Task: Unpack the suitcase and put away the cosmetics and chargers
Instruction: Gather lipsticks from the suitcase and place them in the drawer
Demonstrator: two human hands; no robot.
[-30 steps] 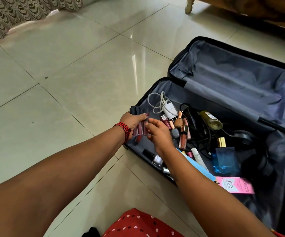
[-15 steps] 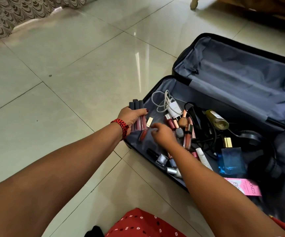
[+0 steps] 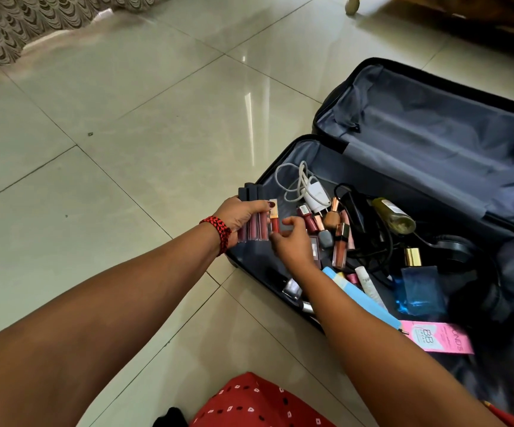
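The step in hand looks like gathering the lip cosmetics. The left hand (image 3: 243,215) has its fingers curled round a row of glosses (image 3: 254,229), dark caps up, at the 9 o'clock edge of the suitcase (image 3: 283,155). The right hand (image 3: 292,248), just beside it at 3 o'clock, seems to pinch a red tube (image 3: 274,224) against that bunch with curled fingers. Next, I judge, the tube must slip under the left thumb without loosening the others, and then the right hand can reach for the loose tubes (image 3: 340,245). The suitcase lies open on the floor (image 3: 126,149); its lid (image 3: 434,134), at 1 o'clock, shows nothing inside. The lower half holds a white charger (image 3: 315,194) with coiled cable at 11 o'clock, black cables (image 3: 369,241), a yellow bottle (image 3: 394,215), headphones (image 3: 456,246), a perfume (image 3: 422,288), a blue tube (image 3: 363,300) and a pink sachet (image 3: 437,337) at 5 o'clock.
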